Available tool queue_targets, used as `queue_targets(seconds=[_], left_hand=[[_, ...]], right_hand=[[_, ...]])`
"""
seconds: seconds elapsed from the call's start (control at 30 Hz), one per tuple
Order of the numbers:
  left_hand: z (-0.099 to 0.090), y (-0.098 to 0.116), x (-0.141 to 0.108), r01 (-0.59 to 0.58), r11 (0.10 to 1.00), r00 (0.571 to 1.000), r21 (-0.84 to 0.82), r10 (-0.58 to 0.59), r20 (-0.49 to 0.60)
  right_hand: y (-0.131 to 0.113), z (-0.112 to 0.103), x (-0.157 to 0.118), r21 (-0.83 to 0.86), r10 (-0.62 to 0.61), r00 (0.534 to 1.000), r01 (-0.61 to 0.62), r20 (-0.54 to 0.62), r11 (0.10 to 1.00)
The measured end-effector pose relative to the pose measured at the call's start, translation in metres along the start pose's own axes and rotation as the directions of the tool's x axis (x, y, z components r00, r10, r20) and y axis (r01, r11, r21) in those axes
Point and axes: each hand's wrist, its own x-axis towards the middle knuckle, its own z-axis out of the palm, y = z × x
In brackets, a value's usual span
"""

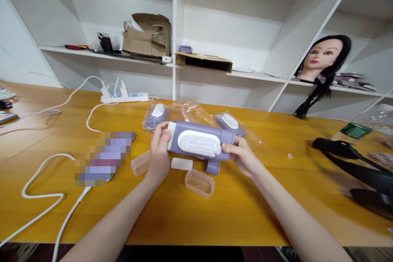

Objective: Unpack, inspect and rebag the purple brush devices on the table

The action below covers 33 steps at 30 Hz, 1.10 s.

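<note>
A purple box-shaped brush (201,143) with an oval patch of white bristles is held level above the table. My left hand (160,149) is closed round its white left end. My right hand (241,156) grips its right end, thumb on the front face. Underneath lie a white block (181,163), a small purple part (213,167) and an open translucent tub (199,183). Another translucent tub (141,163) is partly behind my left hand. Behind the brush, two similar purple pieces (157,116) with white ovals lie in or beside clear plastic bags (195,111).
A phone (106,157) with a white cable (70,215) lies left. A power strip (125,97) sits at the back. On the right are a black object (356,159), a bottle (357,130) and a small ring (289,156). Shelves hold cardboard boxes (147,35) and a mannequin head (322,57).
</note>
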Motion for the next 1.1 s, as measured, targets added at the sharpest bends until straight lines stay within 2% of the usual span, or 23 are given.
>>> queue_targets(seconds=[0.07, 0.13, 0.23, 0.3, 0.37, 0.4, 0.47, 0.53, 0.57, 0.6, 0.67, 0.7, 0.77, 0.8, 0.83, 0.9, 0.97, 1.0, 1.03, 1.1], left_hand=[[0.004, 0.0, -0.001, 0.139, 0.953, 0.988, -0.271, -0.113, 0.109], [0.009, 0.003, -0.004, 0.28, 0.862, 0.953, -0.423, -0.195, 0.234], [0.011, 0.008, -0.008, 0.468, 0.739, 0.871, -0.484, -0.294, 0.392], [0.009, 0.01, -0.011, 0.558, 0.678, 0.816, -0.48, -0.343, 0.464], [0.007, 0.01, -0.012, 0.591, 0.654, 0.796, -0.472, -0.377, 0.473], [0.007, 0.01, -0.013, 0.595, 0.655, 0.796, -0.466, -0.399, 0.456], [0.007, 0.011, -0.016, 0.598, 0.672, 0.799, -0.437, -0.457, 0.391], [0.009, 0.012, -0.019, 0.615, 0.686, 0.786, -0.388, -0.5, 0.362], [0.01, 0.013, -0.021, 0.625, 0.689, 0.777, -0.368, -0.502, 0.379], [0.012, 0.013, -0.023, 0.631, 0.69, 0.768, -0.354, -0.491, 0.411], [0.016, 0.014, -0.027, 0.636, 0.689, 0.757, -0.348, -0.467, 0.457], [0.017, 0.014, -0.028, 0.633, 0.688, 0.762, -0.355, -0.471, 0.445], [0.019, 0.013, -0.028, 0.633, 0.681, 0.771, -0.369, -0.512, 0.379], [0.019, 0.013, -0.027, 0.632, 0.677, 0.775, -0.377, -0.532, 0.342], [0.019, 0.013, -0.026, 0.624, 0.678, 0.782, -0.388, -0.543, 0.307], [0.018, 0.015, -0.022, 0.592, 0.695, 0.805, -0.408, -0.54, 0.246], [0.016, 0.017, -0.018, 0.548, 0.722, 0.832, -0.421, -0.523, 0.187], [0.015, 0.018, -0.017, 0.528, 0.736, 0.844, -0.424, -0.51, 0.166], [0.014, 0.019, -0.016, 0.51, 0.748, 0.855, -0.425, -0.495, 0.156], [0.013, 0.02, -0.016, 0.469, 0.775, 0.88, -0.424, -0.451, 0.149]], right_hand=[[0.002, 0.007, -0.002, 0.042, -0.029, 0.999, 0.03, -0.034, 0.999], [0.004, 0.014, -0.004, 0.038, -0.067, 0.994, 0.07, -0.083, 0.997], [0.006, 0.023, -0.008, -0.111, -0.226, 0.962, 0.211, -0.154, 0.971], [0.008, 0.025, -0.011, -0.31, -0.394, 0.9, 0.327, -0.186, 0.893], [0.009, 0.023, -0.011, -0.561, -0.598, 0.783, 0.42, -0.174, 0.713], [0.01, 0.02, -0.011, -0.677, -0.704, 0.7, 0.461, -0.119, 0.574], [0.011, 0.012, -0.01, -0.822, -0.863, 0.498, 0.526, 0.089, 0.219], [0.013, 0.004, -0.008, -0.828, -0.89, 0.317, 0.55, 0.328, -0.11], [0.014, 0.001, -0.007, -0.804, -0.869, 0.258, 0.548, 0.423, -0.229], [0.015, -0.001, -0.006, -0.778, -0.838, 0.223, 0.542, 0.498, -0.318], [0.017, -0.002, -0.006, -0.723, -0.769, 0.204, 0.544, 0.605, -0.425], [0.018, 0.0, -0.007, -0.703, -0.743, 0.21, 0.555, 0.635, -0.445], [0.019, 0.004, -0.007, -0.696, -0.72, 0.25, 0.579, 0.647, -0.425], [0.019, 0.007, -0.008, -0.707, -0.717, 0.29, 0.594, 0.634, -0.385], [0.018, 0.009, -0.008, -0.729, -0.711, 0.357, 0.606, 0.606, -0.318], [0.014, 0.012, -0.008, -0.788, -0.663, 0.546, 0.605, 0.512, -0.11], [0.008, 0.013, -0.01, -0.815, -0.553, 0.738, 0.554, 0.388, 0.168], [0.004, 0.013, -0.011, -0.802, -0.484, 0.812, 0.509, 0.327, 0.312], [0.001, 0.013, -0.012, -0.768, -0.413, 0.867, 0.461, 0.281, 0.445], [-0.004, 0.013, -0.015, -0.658, -0.286, 0.929, 0.37, 0.236, 0.656]])
